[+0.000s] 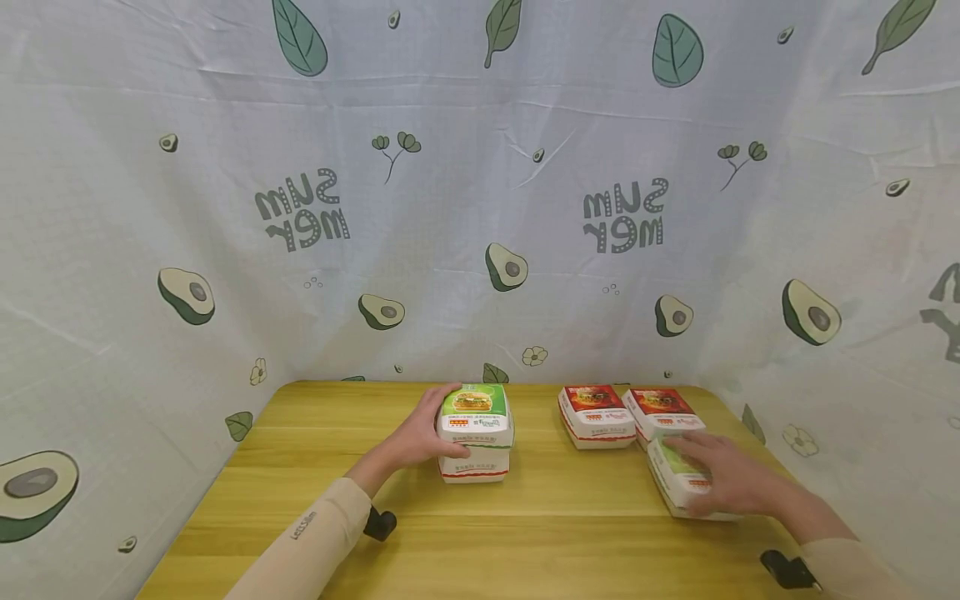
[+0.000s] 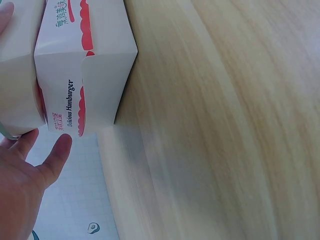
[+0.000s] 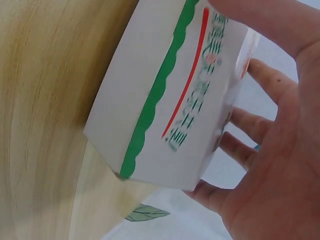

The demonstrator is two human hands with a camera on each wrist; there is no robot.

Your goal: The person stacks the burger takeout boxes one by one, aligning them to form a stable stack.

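Note:
Near the middle of the table, my left hand (image 1: 422,433) grips a green-topped burger box (image 1: 476,414), thumb on its near side and fingers around its far left corner. That box sits on a second white burger box with red trim (image 1: 474,467); the left wrist view shows the lower box (image 2: 60,95) with "Delicious Hamburger" on its side. On the right, my right hand (image 1: 738,475) holds another green burger box (image 1: 675,477), its fingers over the top and thumb at the near side. In the right wrist view, that box's green scalloped trim (image 3: 150,107) faces the camera.
Two red-topped burger boxes stand side by side at the back right, one (image 1: 596,417) left of the other (image 1: 662,408); the right one is just behind the box under my right hand. A white curtain (image 1: 450,208) printed with avocados surrounds the wooden table (image 1: 540,542).

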